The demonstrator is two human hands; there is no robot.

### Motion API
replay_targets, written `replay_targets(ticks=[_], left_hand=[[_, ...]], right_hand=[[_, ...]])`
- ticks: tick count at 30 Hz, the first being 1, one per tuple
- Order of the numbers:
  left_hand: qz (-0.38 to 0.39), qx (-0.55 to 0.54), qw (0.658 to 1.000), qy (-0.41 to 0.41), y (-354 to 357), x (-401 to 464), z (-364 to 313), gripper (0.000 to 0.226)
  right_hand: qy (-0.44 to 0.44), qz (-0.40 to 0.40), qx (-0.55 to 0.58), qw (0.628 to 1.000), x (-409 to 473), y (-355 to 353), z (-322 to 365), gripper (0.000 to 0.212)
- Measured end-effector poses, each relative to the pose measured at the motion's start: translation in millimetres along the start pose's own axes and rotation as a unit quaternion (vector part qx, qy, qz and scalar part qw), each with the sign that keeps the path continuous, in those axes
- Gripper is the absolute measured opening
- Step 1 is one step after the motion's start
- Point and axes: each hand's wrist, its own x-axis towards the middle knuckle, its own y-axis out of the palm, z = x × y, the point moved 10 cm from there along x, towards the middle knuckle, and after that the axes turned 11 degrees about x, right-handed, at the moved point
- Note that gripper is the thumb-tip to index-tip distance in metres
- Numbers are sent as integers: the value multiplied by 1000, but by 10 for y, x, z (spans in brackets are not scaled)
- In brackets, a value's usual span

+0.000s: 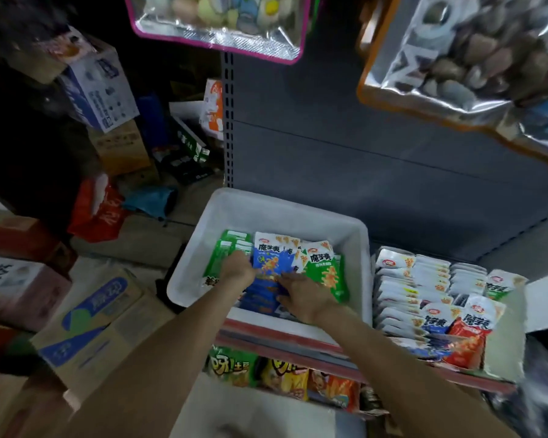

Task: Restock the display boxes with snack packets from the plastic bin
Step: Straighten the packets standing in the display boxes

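A white plastic bin [268, 205] sits on the shelf and holds green and blue snack packets. Both hands reach into it. My left hand [238, 269] grips the left side of a stack of blue packets [268, 263], beside a stack of green packets [225, 257]. My right hand [302, 297] lies on the lower part of the blue stack, fingers spread toward the left hand. More green packets [325, 273] lean at the bin's right. To the right stands a display box [503, 314] filled with rows of white, blue, red and green packets.
A grey shelf back panel [361, 137] rises behind the bin. Two large clear bags [456, 52] hang overhead. Chip bags [285, 377] fill the shelf below. Cardboard cartons [89, 314] crowd the floor at left, with a red bag [97, 210] behind.
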Motion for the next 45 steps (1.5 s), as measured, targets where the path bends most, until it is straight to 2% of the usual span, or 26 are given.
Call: replay_targets(ticks=[4, 9, 11, 13, 15, 20, 24, 28, 34, 37, 38, 41, 43, 45], left_hand=[[-35, -39, 999, 3, -72, -44, -44, 26], [-101, 17, 995, -1, -285, -190, -12, 12], [-117, 15, 993, 13, -367, -289, -75, 17], [-116, -31, 991, 57, -390, -404, -228, 21], [-118, -115, 980, 108, -399, -534, -419, 15], [-106, -217, 948, 208, -336, -869, -1061, 5], [-93, -204, 936, 273, -176, -1131, -1735, 8], [-116, -177, 920, 330, -19, -1403, -2373, 19], [-137, -159, 918, 336, 236, -1573, -2942, 13], [-162, -86, 929, 320, 371, -1562, -2990, 12], [-162, -57, 933, 317, 428, -1550, -2990, 16], [-143, 36, 936, 318, 637, -1520, -2987, 18], [-132, 88, 935, 317, 761, -1509, -2982, 14], [-137, 157, 924, 321, 857, -1521, -2997, 12]], right_hand=[[35, -34, 128, 991, -54, -144, -163, 42], [45, -54, 223, 972, -102, -278, -278, 40], [29, -78, 279, 957, -133, -359, -282, 39], [29, -105, 339, 934, -187, -454, -340, 41], [19, -146, 382, 912, -281, -601, -418, 33], [-24, -273, 578, 768, -748, -1110, -881, 12], [-71, -308, 581, 750, -1280, -1499, -1316, 19], [-71, -356, 538, 761, -1677, -1721, -1851, 13], [-46, -374, 415, 828, -1874, -1666, -2404, 12], [-34, -351, 360, 864, -1849, -1570, -2515, 32], [-24, -335, 349, 875, -1821, -1520, -2544, 32], [-18, -317, 362, 877, -1786, -1461, -2589, 15], [-31, -320, 371, 871, -1784, -1508, -2561, 19], [-47, -296, 319, 899, -1737, -1529, -2459, 11]])
